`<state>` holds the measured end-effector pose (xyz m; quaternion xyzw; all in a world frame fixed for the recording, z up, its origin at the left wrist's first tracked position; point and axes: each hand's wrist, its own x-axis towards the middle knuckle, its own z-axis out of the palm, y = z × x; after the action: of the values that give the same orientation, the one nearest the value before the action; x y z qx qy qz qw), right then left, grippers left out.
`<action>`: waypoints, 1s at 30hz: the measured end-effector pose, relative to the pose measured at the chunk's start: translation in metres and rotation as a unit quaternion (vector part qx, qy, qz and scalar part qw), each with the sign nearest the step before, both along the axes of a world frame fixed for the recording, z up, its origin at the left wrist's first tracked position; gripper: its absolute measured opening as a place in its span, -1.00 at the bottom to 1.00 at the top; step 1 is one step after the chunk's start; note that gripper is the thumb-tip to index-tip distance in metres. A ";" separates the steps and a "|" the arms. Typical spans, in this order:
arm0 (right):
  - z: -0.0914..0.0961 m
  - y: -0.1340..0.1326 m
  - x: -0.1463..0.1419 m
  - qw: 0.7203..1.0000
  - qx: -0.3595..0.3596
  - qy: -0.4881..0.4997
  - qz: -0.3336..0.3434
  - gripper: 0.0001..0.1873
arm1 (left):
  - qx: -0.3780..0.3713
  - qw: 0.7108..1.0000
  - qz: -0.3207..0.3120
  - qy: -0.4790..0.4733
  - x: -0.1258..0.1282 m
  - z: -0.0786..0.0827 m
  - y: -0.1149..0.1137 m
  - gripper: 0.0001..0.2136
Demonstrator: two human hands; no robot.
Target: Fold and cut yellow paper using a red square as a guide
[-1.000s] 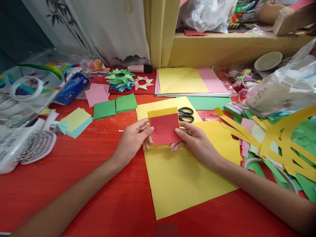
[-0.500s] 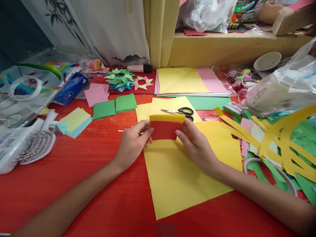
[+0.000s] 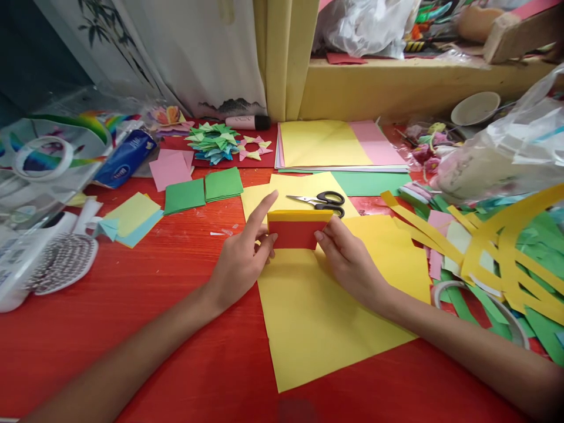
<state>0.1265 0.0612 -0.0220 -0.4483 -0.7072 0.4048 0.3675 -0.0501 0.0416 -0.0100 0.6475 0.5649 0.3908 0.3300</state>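
Observation:
Between my two hands is a small piece of paper (image 3: pixel 294 235), red on the side facing me with a yellow strip along its top. My left hand (image 3: pixel 240 258) pinches its left edge between thumb and fingers, its index finger raised and pointing up. On the right edge, my right hand (image 3: pixel 350 261) grips it with thumb and fingers. The paper is held above a large yellow sheet (image 3: pixel 326 329) on the table. Just behind it, black-handled scissors (image 3: pixel 324 201) lie on another pale yellow sheet (image 3: pixel 282 185).
Green paper squares (image 3: pixel 185 195), a folded star ring (image 3: pixel 214 143) and a hairbrush (image 3: pixel 68 258) lie to the left. Stacked coloured sheets (image 3: pixel 326 144) are at the back. Paper strips (image 3: pixel 484 247), a tape roll (image 3: pixel 513 323) and a plastic bag (image 3: pixel 497 147) crowd the right.
My left index finger has lifted off the paper and now points up. The paper's top edge sits slightly lower. My right hand keeps its hold.

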 end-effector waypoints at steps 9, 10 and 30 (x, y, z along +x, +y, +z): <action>-0.002 0.001 0.002 1.000 0.001 -0.023 -0.008 -0.86 | -0.024 0.999 0.003 -0.031 -0.002 0.000 0.002 -0.56; -0.002 0.001 0.002 1.000 -0.006 -0.015 -0.006 -0.86 | -0.026 0.999 0.000 -0.029 -0.002 -0.001 0.003 -0.64; -0.003 0.007 0.003 0.949 -0.222 0.222 0.033 -0.70 | -0.135 0.977 -0.039 -0.163 -0.006 -0.003 0.011 -0.85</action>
<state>0.1293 0.0687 -0.0247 -0.3942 -0.5143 0.6528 0.3924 -0.0556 0.0525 -0.0131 0.5465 0.5255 0.3980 0.5166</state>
